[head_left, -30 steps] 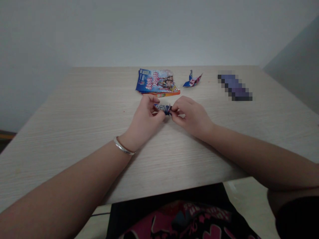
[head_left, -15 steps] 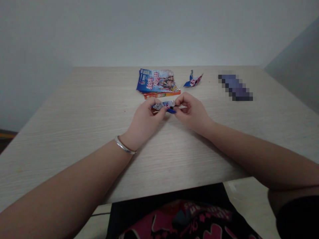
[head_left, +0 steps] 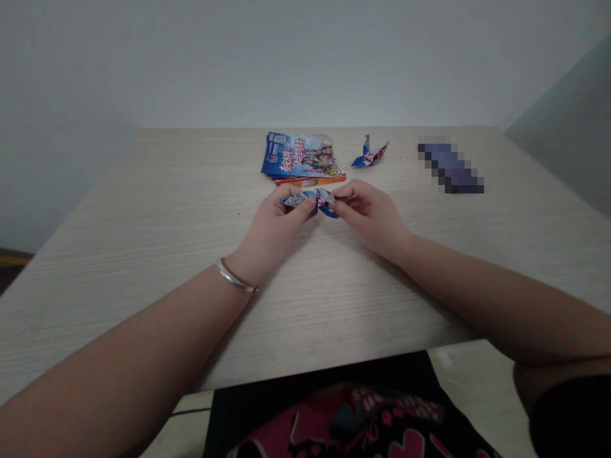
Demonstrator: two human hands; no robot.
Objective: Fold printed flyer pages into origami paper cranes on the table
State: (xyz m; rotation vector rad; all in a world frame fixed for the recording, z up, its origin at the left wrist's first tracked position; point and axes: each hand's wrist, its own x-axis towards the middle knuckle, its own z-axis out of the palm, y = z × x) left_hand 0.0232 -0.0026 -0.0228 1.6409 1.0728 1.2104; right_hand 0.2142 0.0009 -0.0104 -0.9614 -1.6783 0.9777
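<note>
Between my two hands is a small folded paper piece (head_left: 322,198), blue and white with red print and a code pattern at its left end. My left hand (head_left: 274,222), with a silver bangle at the wrist, pinches its left part between thumb and fingers. On the other side, my right hand (head_left: 367,213) grips the right end, thumb in front and fingers behind. Fingers cover parts of the folds. Just beyond my right hand stands a folded paper crane (head_left: 370,154) in the same blue, white and red print.
A stack of printed leaflets (head_left: 300,156), blue on top with orange beneath, lies behind my left hand. At the back right is a dark, pixelated flat object (head_left: 451,166). The pale wood-grain table (head_left: 167,210) meets a wall (head_left: 305,63) at its far edge.
The folded paper in my hands is turned and spread a little, its code-patterned end shifted left. My left hand has moved slightly left. The crane and leaflets stay put.
</note>
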